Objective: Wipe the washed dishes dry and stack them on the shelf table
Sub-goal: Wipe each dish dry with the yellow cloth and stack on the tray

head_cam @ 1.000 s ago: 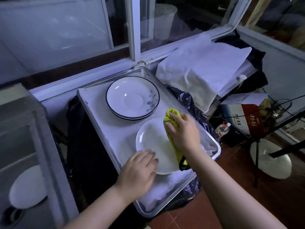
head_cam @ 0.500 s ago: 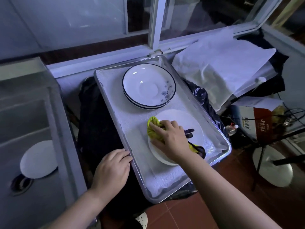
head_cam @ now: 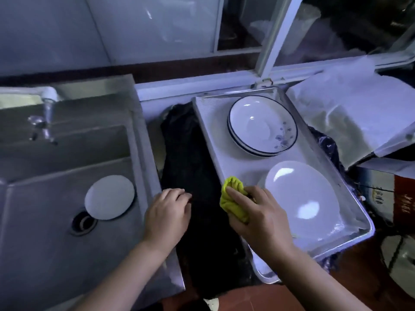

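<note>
Head camera view, looking down at a dim wash-up corner. The right hand (head_cam: 262, 218) has its fingers curled round a bunched yellow cloth (head_cam: 233, 198), thumb side up, right over the left rim of a metal tray (head_cam: 203, 131). Can't tell if the cloth actually touches anything under it.

The tray is lined with something white, and a plain white plate (head_cam: 303, 198) lies flat at its near end, just right of that hand. At the far end there's a small stack of blue-rimmed dishes (head_cam: 262, 126), the top one with a little blue flower print. The two lots sit close but apart.

The left hand (head_cam: 168, 216) holds nothing, fingers loosely bent, palm down over the dark plastic (head_cam: 186, 153) in the gap between tray and sink (head_cam: 33, 221). Whether it rests on anything, I can't tell.

Down in the sink, a pale round dish (head_cam: 110, 197) lies just beside the drain (head_cam: 83, 223), and the tap (head_cam: 48, 104) is at the far left. Crumpled white sheets (head_cam: 359, 113) are piled right of the tray.
</note>
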Action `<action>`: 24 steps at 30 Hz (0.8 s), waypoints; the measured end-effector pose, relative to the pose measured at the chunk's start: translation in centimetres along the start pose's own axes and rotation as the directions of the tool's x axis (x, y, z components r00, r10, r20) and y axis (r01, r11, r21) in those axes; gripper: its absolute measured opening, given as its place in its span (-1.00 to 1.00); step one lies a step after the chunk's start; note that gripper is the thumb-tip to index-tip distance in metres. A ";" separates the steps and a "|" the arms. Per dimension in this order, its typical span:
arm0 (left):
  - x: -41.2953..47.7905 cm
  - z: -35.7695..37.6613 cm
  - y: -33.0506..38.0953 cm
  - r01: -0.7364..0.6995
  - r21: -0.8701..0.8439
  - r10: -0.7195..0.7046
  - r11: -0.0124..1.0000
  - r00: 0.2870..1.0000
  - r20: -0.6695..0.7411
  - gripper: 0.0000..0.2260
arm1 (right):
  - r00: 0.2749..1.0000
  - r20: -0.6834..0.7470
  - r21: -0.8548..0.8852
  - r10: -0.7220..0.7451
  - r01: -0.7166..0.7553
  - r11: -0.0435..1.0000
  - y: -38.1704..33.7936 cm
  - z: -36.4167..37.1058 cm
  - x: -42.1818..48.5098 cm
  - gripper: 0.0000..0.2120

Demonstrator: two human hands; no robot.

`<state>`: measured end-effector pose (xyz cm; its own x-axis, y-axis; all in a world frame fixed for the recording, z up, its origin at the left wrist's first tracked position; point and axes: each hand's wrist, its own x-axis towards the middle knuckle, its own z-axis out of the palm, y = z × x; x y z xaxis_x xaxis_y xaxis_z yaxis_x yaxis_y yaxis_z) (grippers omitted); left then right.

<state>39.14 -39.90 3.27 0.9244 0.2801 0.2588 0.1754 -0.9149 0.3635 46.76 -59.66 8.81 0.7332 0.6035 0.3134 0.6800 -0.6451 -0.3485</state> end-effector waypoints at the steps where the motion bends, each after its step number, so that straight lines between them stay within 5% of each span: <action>1: -0.1 -1.1 -1.8 0.046 0.029 -0.047 0.999 0.999 0.011 -0.83 | 1.000 -0.006 0.021 -0.011 0.011 1.000 -1.8 0.6 1.3 -0.57; 7: -2.6 -4.5 -16.8 0.297 0.202 -0.335 0.933 0.922 0.193 -0.90 | 1.000 -0.013 0.166 -0.028 0.029 0.986 -13.3 8.4 8.8 -0.57; 12: -3.9 -2.7 -30.0 0.569 0.159 -0.582 0.807 0.719 0.381 -0.77 | 1.000 0.016 0.196 -0.011 0.007 0.981 -20.7 16.9 13.2 -0.58; 15: -4.4 1.2 -37.6 0.671 0.108 -0.642 0.734 0.632 0.434 -0.90 | 0.999 0.036 0.208 0.036 -0.043 0.977 -22.8 21.8 15.3 -0.56; 21: -3.8 9.8 -47.1 0.857 -0.067 -0.704 0.512 0.463 0.538 -0.59 | 0.984 0.140 0.205 0.114 -0.141 0.969 -23.7 29.0 16.9 -0.51; 24: -2.8 10.6 -48.0 0.900 -0.114 -0.727 0.422 0.410 0.551 -0.66 | 0.971 0.186 0.192 0.150 -0.186 0.964 -23.5 31.1 16.8 -0.51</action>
<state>31.69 0.13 -24.38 0.4383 0.6199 -0.6509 0.8671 -0.1010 0.4878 42.86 -19.78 -5.20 0.8127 0.5760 0.0879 0.5173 -0.6438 -0.5638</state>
